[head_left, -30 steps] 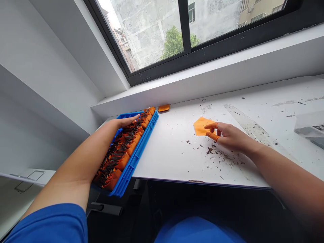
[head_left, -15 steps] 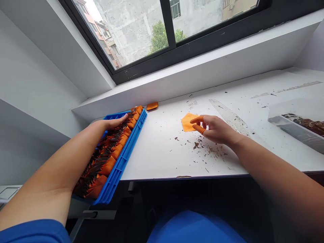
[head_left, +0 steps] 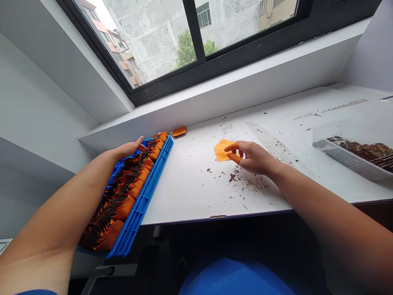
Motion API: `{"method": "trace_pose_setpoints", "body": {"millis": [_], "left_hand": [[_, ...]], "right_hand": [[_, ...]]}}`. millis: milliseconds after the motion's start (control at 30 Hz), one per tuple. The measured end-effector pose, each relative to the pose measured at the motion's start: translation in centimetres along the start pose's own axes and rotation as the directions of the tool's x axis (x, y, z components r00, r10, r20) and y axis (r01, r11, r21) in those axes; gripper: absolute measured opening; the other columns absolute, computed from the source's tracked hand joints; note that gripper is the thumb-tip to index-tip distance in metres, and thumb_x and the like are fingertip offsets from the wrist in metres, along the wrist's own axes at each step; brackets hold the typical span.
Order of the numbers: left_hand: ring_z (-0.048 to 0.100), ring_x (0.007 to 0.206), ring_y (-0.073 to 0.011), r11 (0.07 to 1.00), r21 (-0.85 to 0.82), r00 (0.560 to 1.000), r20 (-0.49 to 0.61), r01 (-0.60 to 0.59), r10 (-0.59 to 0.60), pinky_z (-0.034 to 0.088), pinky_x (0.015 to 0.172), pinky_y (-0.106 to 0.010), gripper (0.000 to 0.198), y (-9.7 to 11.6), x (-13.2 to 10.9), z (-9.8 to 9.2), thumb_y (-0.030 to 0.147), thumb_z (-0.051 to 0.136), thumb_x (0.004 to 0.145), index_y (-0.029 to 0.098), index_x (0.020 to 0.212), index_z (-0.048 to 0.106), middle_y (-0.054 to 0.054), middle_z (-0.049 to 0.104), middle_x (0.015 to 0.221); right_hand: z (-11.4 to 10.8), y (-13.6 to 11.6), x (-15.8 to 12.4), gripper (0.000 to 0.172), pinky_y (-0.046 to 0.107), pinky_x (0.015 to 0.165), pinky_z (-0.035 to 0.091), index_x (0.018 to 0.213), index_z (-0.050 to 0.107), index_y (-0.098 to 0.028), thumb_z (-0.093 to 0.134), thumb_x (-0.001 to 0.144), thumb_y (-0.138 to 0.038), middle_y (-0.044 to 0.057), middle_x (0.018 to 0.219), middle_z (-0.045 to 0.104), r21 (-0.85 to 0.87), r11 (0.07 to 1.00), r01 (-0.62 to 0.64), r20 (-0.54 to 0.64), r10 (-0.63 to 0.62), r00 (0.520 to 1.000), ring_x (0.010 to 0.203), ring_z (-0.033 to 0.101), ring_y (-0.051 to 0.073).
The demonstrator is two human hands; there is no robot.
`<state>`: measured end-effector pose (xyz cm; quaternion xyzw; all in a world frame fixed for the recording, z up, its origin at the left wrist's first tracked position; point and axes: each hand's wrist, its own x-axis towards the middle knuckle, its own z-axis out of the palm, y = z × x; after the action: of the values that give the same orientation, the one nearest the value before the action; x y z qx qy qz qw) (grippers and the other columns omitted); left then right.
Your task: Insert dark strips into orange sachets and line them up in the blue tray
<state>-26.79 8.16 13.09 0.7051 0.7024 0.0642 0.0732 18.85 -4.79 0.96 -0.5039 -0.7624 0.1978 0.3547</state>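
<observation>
Seeing, beyond the dark-framed window [head_left: 194, 30], a green tree [head_left: 186, 50] in front of a weathered grey wall [head_left: 147, 32]; glimpsing a pinkish building [head_left: 113, 45] through the window's left end; and noticing a white sill [head_left: 245, 70] running just below the window.

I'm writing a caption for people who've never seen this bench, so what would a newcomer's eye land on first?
Probably the blue crate on the left, packed with orange and dark pieces, the left hand reaching over it. Next, the bright orange piece mid-table, under the covered fingertips of the right hand. Dark crumbs litter the white tabletop just nearer the viewer.
</observation>
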Motion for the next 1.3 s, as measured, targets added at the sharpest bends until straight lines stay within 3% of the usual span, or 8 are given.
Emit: {"method": "trace_pose_setpoints", "body": {"millis": [133, 233, 333, 433, 533, 700, 933, 1300], "left_hand": [[0.064, 0.112, -0.0312, 1.000, 0.022, 0.992, -0.127, 0.020, -0.017, 0.048, 0.101, -0.041, 0.053, 3.9, -0.3, -2.3, 0.065, 0.047, 0.091, 0.019, 0.105, 0.069, -0.007, 0.073, 0.113], [0.065, 0.111, -0.0307, 0.990, 0.079, 0.975, -0.180, -0.117, 0.130, 0.052, 0.092, -0.036, 0.046, 10.2, -1.9, -2.3, 0.062, 0.058, 0.087, 0.024, 0.110, 0.069, -0.006, 0.071, 0.116], [0.063, 0.118, -0.0325, 0.948, 0.112, 0.953, 0.102, -0.297, 0.286, 0.051, 0.094, -0.037, 0.058, 17.7, -3.9, 0.1, 0.067, 0.066, 0.079, 0.027, 0.120, 0.066, -0.006, 0.068, 0.128], [0.052, 0.134, -0.0365, 0.912, 0.089, 0.851, 0.404, -0.401, 0.335, 0.046, 0.104, -0.040, 0.094, 23.8, -5.0, 4.3, 0.073, 0.073, 0.067, 0.027, 0.145, 0.049, -0.011, 0.051, 0.154], [0.044, 0.140, -0.0399, 0.921, 0.092, 0.834, 0.464, -0.379, 0.297, 0.043, 0.107, -0.044, 0.117, 27.1, -4.9, 8.5, 0.072, 0.079, 0.058, 0.024, 0.155, 0.036, -0.016, 0.040, 0.160], [0.061, 0.117, -0.0364, 0.948, -0.056, 0.883, 0.351, -0.313, 0.312, 0.051, 0.087, -0.037, 0.087, 27.5, -3.8, 12.2, 0.056, 0.087, 0.052, 0.020, 0.126, 0.061, -0.016, 0.063, 0.135], [0.066, 0.085, -0.0246, 0.911, -0.313, 0.956, 0.025, -0.269, 0.291, 0.047, 0.069, -0.032, 0.025, 24.6, -3.8, 12.9, 0.032, 0.079, 0.066, 0.020, 0.085, 0.067, -0.007, 0.074, 0.100], [0.066, 0.077, -0.0177, 0.388, -0.890, 0.966, -0.179, -0.239, 0.184, 0.054, 0.073, -0.035, 0.028, 22.6, -6.7, 14.5, 0.043, 0.070, 0.082, 0.019, 0.096, 0.064, -0.006, 0.072, 0.094]], "right_hand": [[-0.1, 0.0, 0.2, 0.025, 0.046, 0.087, 0.046, 0.109, 0.071, -0.025, 0.056, 0.093, -0.037, 0.006, 0.101, 0.070, -0.094, 0.995, 0.040, -0.071, -0.047, 0.996, 0.092, 0.061, 0.026], [-0.1, 0.2, 0.4, 0.024, 0.053, 0.099, 0.040, 0.109, 0.070, -0.025, 0.059, 0.092, -0.036, 0.008, 0.107, 0.069, -0.149, 0.989, -0.004, -0.142, -0.018, 0.990, 0.108, 0.058, 0.032], [-0.1, 0.6, 0.6, 0.024, 0.055, 0.099, 0.039, 0.108, 0.070, -0.024, 0.060, 0.090, -0.036, 0.011, 0.112, 0.068, -0.120, 0.987, -0.110, -0.242, 0.078, 0.967, 0.113, 0.056, 0.035], [-0.2, 0.9, 0.7, 0.027, 0.054, 0.097, 0.041, 0.108, 0.070, -0.022, 0.060, 0.088, -0.036, 0.012, 0.112, 0.067, -0.046, 0.978, -0.205, -0.349, 0.176, 0.920, 0.113, 0.055, 0.036], [-0.2, 1.0, 0.8, 0.029, 0.053, 0.098, 0.041, 0.109, 0.070, -0.020, 0.060, 0.086, -0.035, 0.013, 0.109, 0.067, -0.024, 0.969, -0.244, -0.385, 0.216, 0.897, 0.111, 0.056, 0.035], [-0.1, 0.6, 0.8, 0.026, 0.053, 0.098, 0.041, 0.107, 0.069, -0.021, 0.060, 0.085, -0.032, 0.011, 0.108, 0.067, -0.011, 0.968, -0.252, -0.341, 0.233, 0.911, 0.110, 0.057, 0.034], [-0.1, 0.3, 0.9, 0.021, 0.052, 0.099, 0.042, 0.105, 0.069, -0.022, 0.060, 0.087, -0.030, 0.010, 0.109, 0.067, 0.029, 0.965, -0.259, -0.334, 0.254, 0.908, 0.111, 0.058, 0.032], [0.2, 0.3, 1.1, 0.040, 0.051, 0.092, 0.048, 0.112, 0.068, -0.021, 0.069, 0.085, -0.049, 0.013, 0.115, 0.067, 0.312, 0.943, -0.117, -0.327, 0.222, 0.919, 0.107, 0.058, 0.031]]}}
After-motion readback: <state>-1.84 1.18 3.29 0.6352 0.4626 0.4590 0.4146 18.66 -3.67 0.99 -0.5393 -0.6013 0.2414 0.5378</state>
